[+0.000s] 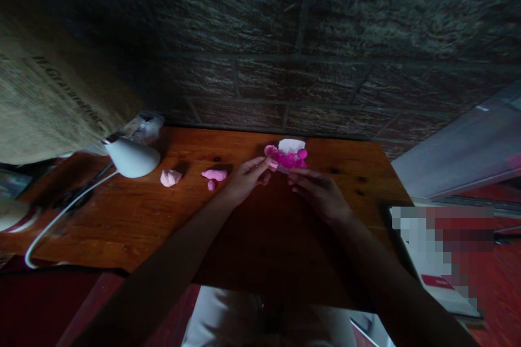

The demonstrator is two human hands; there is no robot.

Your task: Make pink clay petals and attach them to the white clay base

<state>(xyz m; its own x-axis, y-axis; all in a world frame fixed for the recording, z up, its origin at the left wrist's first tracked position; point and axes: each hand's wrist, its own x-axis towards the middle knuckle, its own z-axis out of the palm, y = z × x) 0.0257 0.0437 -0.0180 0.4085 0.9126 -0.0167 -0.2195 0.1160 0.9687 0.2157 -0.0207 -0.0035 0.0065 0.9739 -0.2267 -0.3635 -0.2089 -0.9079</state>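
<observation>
A bright pink piece with rounded lobes point(287, 160) is up between my two hands, over the far part of the table; its exact kind is not clear. My left hand point(249, 178) pinches its left end between thumb and fingers, where a paler pink rounded part point(271, 150) shows. The fingertips of my right hand point(319, 191) are closed at its lower right edge. Just behind the piece is a small white object point(292, 145). Left of my left hand, a pink clay-like lump point(214, 174) and a smaller pink bit point(211, 185) lie on the wood. Farther left is a paler pink lump point(170, 177).
On the left of the wooden table point(122, 227) stands a white lamp base point(134, 158) with a white cable point(69, 209), under a large printed shade point(52, 76). Crumpled clear plastic point(148, 127) lies behind it. A stone-block wall point(268, 38) borders the far edge.
</observation>
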